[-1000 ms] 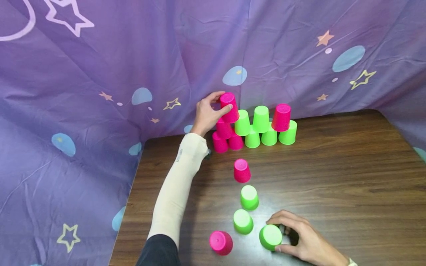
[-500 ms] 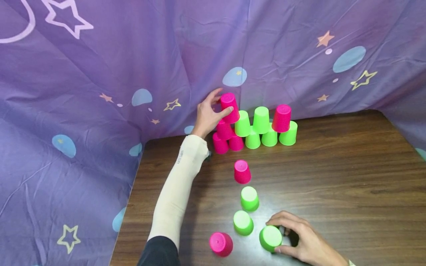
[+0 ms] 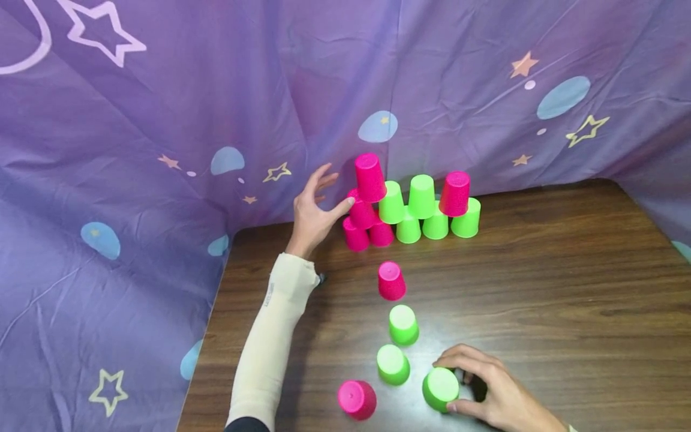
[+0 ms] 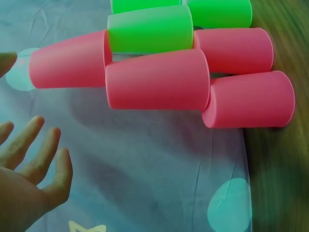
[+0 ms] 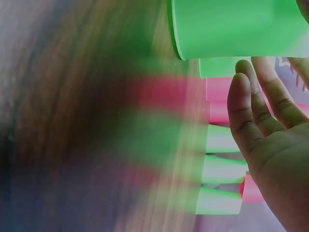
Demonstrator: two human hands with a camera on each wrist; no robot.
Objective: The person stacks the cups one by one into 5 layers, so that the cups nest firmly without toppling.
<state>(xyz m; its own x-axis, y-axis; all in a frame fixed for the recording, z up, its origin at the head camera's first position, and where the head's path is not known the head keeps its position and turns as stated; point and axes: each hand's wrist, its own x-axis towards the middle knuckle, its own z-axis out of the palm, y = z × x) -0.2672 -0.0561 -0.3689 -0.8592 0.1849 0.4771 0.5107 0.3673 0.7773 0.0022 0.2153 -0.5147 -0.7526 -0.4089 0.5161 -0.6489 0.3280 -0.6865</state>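
Upside-down plastic cups stand stacked in a pyramid at the table's back. A pink cup (image 3: 369,179) sits alone on the third level, over a pink cup (image 4: 157,79) and a green cup (image 3: 391,203). Just left of it my left hand (image 3: 315,219) has its fingers spread and holds nothing; in the left wrist view the fingers (image 4: 46,157) are apart from the cups. Near the front, my right hand (image 3: 493,384) holds a green cup (image 3: 441,389) on the table between thumb and fingers. That cup (image 5: 236,29) fills the top of the right wrist view.
A loose line of upside-down cups runs toward the front: a pink cup (image 3: 391,281), two green cups (image 3: 403,325) and another pink cup (image 3: 357,399). A purple patterned cloth (image 3: 259,90) hangs right behind the pyramid. The wooden table (image 3: 567,288) extends to the right.
My left hand has let go of the top pink cup and moved left and slightly down, away from it. The cup stays on the stack. My right hand stays at the green cup.
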